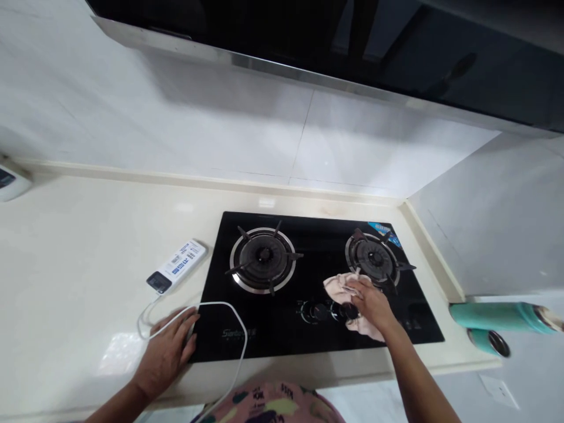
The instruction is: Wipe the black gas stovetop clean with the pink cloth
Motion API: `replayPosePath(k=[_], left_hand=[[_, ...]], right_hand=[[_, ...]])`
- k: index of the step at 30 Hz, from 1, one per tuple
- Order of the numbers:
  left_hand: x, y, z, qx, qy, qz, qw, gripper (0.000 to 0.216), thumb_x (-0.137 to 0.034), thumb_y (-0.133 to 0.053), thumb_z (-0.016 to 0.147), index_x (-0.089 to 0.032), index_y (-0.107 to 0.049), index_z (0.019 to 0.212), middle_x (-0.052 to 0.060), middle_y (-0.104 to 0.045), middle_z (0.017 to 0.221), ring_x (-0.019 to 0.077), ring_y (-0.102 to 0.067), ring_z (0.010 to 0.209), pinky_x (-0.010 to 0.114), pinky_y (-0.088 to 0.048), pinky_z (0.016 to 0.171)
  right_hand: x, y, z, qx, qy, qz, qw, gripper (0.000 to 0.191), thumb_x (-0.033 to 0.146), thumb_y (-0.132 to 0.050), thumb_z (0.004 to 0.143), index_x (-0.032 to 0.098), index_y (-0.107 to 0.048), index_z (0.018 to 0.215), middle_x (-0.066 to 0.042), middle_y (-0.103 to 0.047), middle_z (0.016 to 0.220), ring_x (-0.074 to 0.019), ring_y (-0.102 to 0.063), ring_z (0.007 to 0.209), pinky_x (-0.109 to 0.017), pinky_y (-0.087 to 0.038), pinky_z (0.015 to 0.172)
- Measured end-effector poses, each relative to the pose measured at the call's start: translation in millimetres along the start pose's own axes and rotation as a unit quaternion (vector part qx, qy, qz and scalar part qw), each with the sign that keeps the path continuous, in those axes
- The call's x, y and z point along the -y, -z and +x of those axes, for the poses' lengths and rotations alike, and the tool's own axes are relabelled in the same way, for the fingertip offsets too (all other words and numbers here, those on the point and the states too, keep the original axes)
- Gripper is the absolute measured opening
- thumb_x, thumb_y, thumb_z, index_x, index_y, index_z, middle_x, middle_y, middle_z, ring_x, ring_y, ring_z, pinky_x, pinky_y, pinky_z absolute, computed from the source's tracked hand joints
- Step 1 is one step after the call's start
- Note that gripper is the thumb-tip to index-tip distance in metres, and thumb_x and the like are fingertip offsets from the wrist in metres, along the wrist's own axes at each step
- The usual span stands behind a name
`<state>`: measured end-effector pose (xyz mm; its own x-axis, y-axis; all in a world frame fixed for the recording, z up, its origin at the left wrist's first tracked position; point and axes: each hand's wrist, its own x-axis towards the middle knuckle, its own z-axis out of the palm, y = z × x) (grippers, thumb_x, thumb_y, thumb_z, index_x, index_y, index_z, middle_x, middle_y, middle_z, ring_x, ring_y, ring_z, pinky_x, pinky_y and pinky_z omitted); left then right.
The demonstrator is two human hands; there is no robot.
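My right hand (371, 301) presses a pinkish cloth (341, 284) onto the black glass gas hob (273, 329), just in front of the right burner (373, 257) and beside the control knobs (318, 311). Its fingers are curled onto the cloth. My left hand (170, 349) lies flat with fingers stretched out on the cream counter (79, 294) at the hob's front left corner, touching a white cable (229, 317). The left burner (263, 258) is bare.
A white power bank (177, 265) lies on the counter left of the hob, joined to the cable. A white device (11, 181) sits at the far left edge. A teal flask (502, 317) and its cap (489, 342) are at the right. A dark hood hangs overhead.
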<state>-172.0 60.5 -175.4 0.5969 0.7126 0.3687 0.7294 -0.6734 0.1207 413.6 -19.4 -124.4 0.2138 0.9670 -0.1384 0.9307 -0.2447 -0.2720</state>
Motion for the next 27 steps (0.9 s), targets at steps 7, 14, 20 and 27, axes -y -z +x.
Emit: replayPosePath(k=[7,14,20,27], left_hand=[[-2.4,0.3,-0.3,-0.022,-0.001,0.009,1.0,0.03,-0.029,-0.052,0.101,-0.023,-0.065,0.127,0.008,-0.074,0.132,0.0266,-0.07,0.12,0.041,-0.05,0.102],[-5.0,0.9,-0.9,-0.033,0.001,0.006,0.999,0.031,-0.029,-0.054,0.1,-0.025,-0.066,0.128,0.007,-0.075,0.131,0.0253,-0.069,0.12,0.039,-0.051,0.102],[-9.0,3.5,-0.8,-0.039,0.009,0.004,0.999,0.031,-0.029,-0.054,0.099,-0.025,-0.067,0.128,0.007,-0.075,0.13,0.0248,-0.069,0.12,0.039,-0.052,0.102],[-9.5,3.4,-4.4,-0.01,0.03,-0.023,0.999,0.036,-0.028,-0.055,0.098,-0.025,-0.066,0.132,0.007,-0.074,0.132,0.0253,-0.068,0.124,0.04,-0.052,0.106]], right_hand=[[61.1,2.6,63.5,0.075,0.12,0.002,0.99,0.047,0.007,-0.057,0.084,0.03,-0.08,0.118,-0.005,-0.068,0.124,-0.0229,-0.063,0.116,-0.034,-0.047,0.107],[96.6,8.9,172.1,0.013,-0.065,-0.064,0.996,0.049,0.03,-0.051,0.103,0.027,-0.061,0.15,-0.011,-0.06,0.136,-0.0219,-0.065,0.108,-0.03,-0.049,0.093],[148.3,5.6,241.3,0.022,0.022,-0.077,0.997,0.048,0.026,-0.055,0.102,0.033,-0.066,0.148,-0.011,-0.057,0.136,-0.0242,-0.061,0.117,-0.03,-0.047,0.1],[146.7,-3.2,230.0,0.049,0.137,-0.073,0.987,0.049,0.023,-0.059,0.101,0.036,-0.064,0.148,-0.009,-0.054,0.139,-0.0239,-0.053,0.125,-0.031,-0.042,0.106]])
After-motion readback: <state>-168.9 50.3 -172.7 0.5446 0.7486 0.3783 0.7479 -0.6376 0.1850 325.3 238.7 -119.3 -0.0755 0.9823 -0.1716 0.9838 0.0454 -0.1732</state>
